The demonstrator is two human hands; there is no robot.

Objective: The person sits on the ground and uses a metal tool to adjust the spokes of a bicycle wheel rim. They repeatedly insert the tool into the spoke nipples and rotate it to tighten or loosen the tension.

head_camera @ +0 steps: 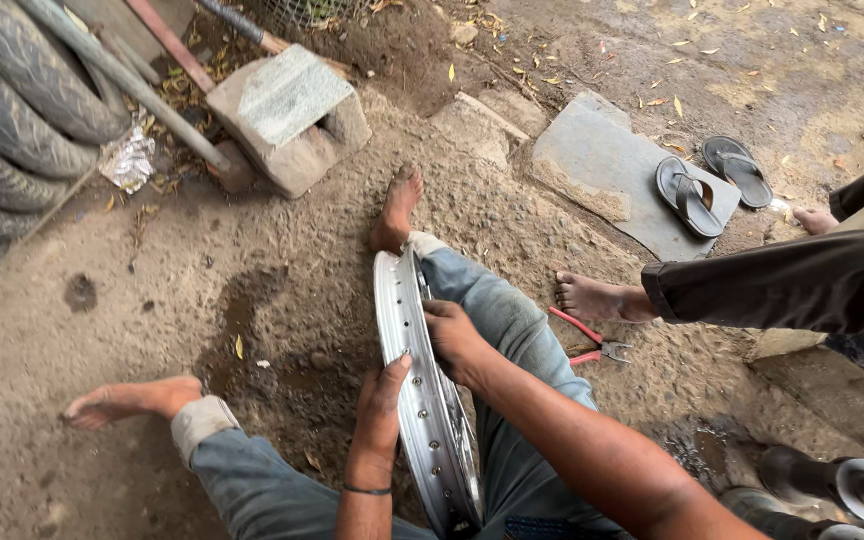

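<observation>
A silver metal wheel rim (399,300) with spoke holes stands on edge between my legs, leaning against my right leg in blue jeans. My left hand (380,410) grips the rim's outer side from the left, thumb on its edge. My right hand (452,340) is closed over the rim's edge from the right, a little higher up. My bare feet rest on the dirt, one at the far end of the rim (396,208), the other at the left (130,399).
Red-handled pliers (584,338) lie on the ground by another person's bare foot (592,298) and dark trouser leg. A pair of sandals (710,180) sits on a stone slab. Tyres (12,120) are stacked far left; a concrete block (287,115) lies beyond.
</observation>
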